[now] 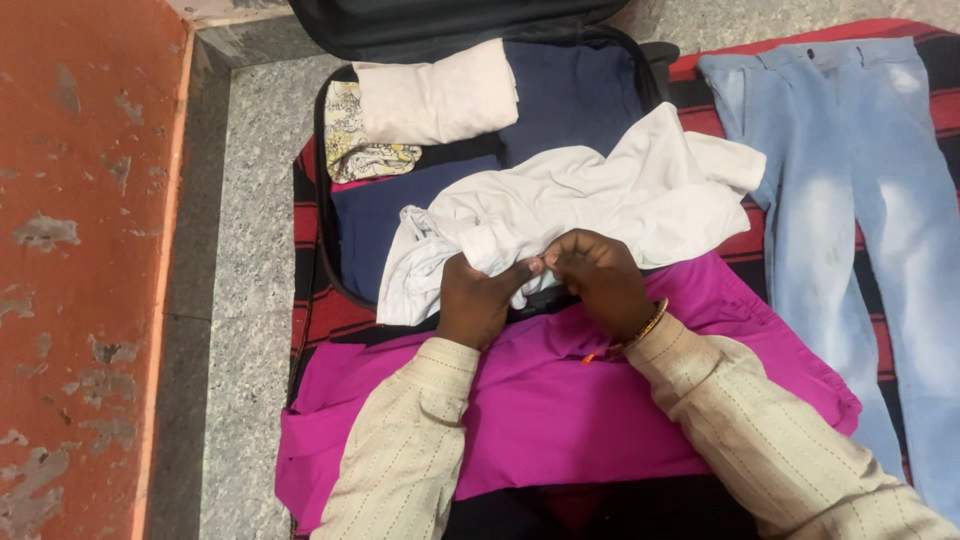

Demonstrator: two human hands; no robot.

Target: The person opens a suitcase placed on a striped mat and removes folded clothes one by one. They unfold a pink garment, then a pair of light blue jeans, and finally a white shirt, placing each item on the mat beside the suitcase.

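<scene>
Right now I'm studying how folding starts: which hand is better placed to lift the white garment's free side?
Probably the right hand: most of the white garment spreads out on its side. The left hand pinches the bunched end.

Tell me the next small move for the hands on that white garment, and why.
Probably pull the white garment flat: it lies crumpled across the open suitcase, and the left hand and right hand pinch only one bunched edge.

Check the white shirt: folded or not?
Not folded. The white shirt lies crumpled across the suitcase, both hands pinching its near edge.
</scene>
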